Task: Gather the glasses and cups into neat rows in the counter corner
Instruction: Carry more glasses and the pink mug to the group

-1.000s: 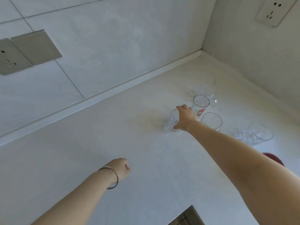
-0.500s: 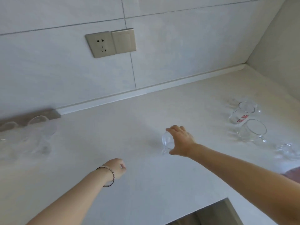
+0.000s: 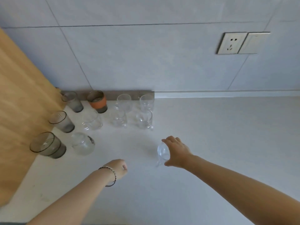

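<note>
My right hand [image 3: 176, 151] grips a small clear glass cup [image 3: 162, 151] with a handle, held just above the white counter [image 3: 211, 143]. My left hand [image 3: 119, 168] is a loose fist with nothing in it, low over the counter. Rows of glasses stand in the left corner: three smoky grey tumblers [image 3: 56, 121] along the wooden panel, an orange-banded cup [image 3: 97, 101], and several clear glasses and mugs [image 3: 142, 119]. A round clear glass [image 3: 82, 143] stands at the front of the group, left of the held cup.
A wooden panel [image 3: 19, 103] closes off the left side. The tiled wall [image 3: 146, 54] behind carries a socket and switch plate [image 3: 240, 43] at the upper right. A grey strip [image 3: 129, 93] runs along the wall base behind the glasses.
My right hand has carried the clear cup leftward, away from the glasses at the right corner. The view has swung left, bringing the rows by the wooden panel into sight. My left hand stayed put.
</note>
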The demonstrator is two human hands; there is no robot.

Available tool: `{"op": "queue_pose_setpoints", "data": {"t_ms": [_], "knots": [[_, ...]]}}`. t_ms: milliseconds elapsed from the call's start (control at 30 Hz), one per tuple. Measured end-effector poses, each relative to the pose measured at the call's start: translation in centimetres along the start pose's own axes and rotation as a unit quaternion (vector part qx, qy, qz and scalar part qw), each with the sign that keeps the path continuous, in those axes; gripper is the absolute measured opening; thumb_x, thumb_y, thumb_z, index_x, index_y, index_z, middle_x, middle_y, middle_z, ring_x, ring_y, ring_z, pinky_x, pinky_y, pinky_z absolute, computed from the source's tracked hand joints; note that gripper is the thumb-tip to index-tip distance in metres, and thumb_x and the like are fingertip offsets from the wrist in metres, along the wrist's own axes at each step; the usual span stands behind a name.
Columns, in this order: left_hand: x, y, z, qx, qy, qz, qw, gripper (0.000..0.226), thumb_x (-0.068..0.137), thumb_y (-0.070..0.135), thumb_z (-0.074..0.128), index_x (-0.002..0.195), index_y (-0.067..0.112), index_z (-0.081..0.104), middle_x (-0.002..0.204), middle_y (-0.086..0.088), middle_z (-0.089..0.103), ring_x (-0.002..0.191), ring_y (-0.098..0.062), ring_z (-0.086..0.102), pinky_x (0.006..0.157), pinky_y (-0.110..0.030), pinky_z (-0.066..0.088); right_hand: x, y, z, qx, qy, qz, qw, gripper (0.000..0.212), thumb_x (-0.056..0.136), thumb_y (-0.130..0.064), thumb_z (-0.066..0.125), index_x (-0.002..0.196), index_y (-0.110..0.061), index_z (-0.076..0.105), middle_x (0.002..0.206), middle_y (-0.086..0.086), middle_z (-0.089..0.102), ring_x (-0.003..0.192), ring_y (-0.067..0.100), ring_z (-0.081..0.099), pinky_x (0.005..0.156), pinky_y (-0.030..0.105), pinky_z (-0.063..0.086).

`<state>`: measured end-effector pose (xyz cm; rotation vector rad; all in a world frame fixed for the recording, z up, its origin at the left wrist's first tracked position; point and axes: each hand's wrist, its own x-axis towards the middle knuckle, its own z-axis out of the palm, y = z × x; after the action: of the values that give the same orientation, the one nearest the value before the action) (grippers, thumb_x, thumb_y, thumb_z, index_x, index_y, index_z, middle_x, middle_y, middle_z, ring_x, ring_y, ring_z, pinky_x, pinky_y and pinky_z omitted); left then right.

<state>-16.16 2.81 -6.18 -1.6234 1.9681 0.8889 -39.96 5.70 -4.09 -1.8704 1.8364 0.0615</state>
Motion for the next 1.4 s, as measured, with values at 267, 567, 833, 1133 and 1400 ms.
{"op": "queue_pose_setpoints", "data": {"t_ms": [267, 567, 833, 1133, 1400], "knots": [[-1.0, -11.0, -0.1, -0.06, 0.009, -0.056, 0.997, 0.009, 0.094, 0.022, 0.039, 0.094, 0.021, 0.049, 0.113, -0.004, 0.057, 0.099, -0.018, 0.052, 0.088, -0.025, 0.041, 8.5, -13.3, 2.8, 0.016, 0.007, -0.015, 1.0, 0.088, 0.073, -0.028, 0.076, 0.145, -0.016, 0.028, 0.143, 0.0, 0.035, 0.13, 0.023, 0.036, 0.102, 0.033, 0.043], [0.0, -13.8, 0.1, -0.096, 0.017, -0.034, 0.995, 0.008, 0.092, 0.024, 0.04, 0.089, 0.023, 0.048, 0.105, 0.0, 0.053, 0.093, -0.015, 0.049, 0.089, -0.026, 0.043, 13.1, -18.1, 4.9, -0.011, 0.011, -0.023, 1.0, 0.082, 0.077, -0.027, 0.074, 0.143, -0.013, 0.027, 0.144, 0.003, 0.035, 0.13, 0.025, 0.036, 0.103, 0.034, 0.041], [2.1, -10.4, -0.5, -0.037, -0.006, 0.009, 0.999, 0.008, 0.092, 0.023, 0.039, 0.091, 0.024, 0.046, 0.101, 0.005, 0.048, 0.094, -0.014, 0.048, 0.09, -0.025, 0.042, 10.9, -14.0, 4.1, 0.02, -0.044, 0.003, 0.999, 0.089, 0.081, -0.027, 0.072, 0.148, -0.006, 0.016, 0.15, 0.009, 0.028, 0.138, 0.027, 0.029, 0.111, 0.038, 0.033], [5.0, 7.1, -1.7, 0.103, -0.043, 0.138, 0.984, 0.023, 0.094, 0.022, 0.037, 0.108, 0.02, 0.055, 0.117, -0.002, 0.055, 0.109, -0.018, 0.054, 0.095, -0.027, 0.041, -0.4, 5.0, -0.3, 0.086, -0.129, 0.205, 0.966, 0.06, 0.093, -0.034, 0.053, 0.145, -0.014, 0.031, 0.149, 0.004, 0.037, 0.137, 0.022, 0.036, 0.108, 0.035, 0.034], [5.4, 28.9, 2.1, 0.164, -0.04, 0.235, 0.957, 0.015, 0.091, 0.021, 0.039, 0.093, 0.022, 0.055, 0.117, -0.003, 0.062, 0.099, -0.018, 0.054, 0.091, -0.026, 0.043, -13.9, 25.3, -3.7, 0.122, -0.08, 0.327, 0.934, 0.05, 0.095, -0.035, 0.05, 0.14, -0.016, 0.04, 0.146, 0.001, 0.041, 0.138, 0.018, 0.034, 0.111, 0.031, 0.03]]}}
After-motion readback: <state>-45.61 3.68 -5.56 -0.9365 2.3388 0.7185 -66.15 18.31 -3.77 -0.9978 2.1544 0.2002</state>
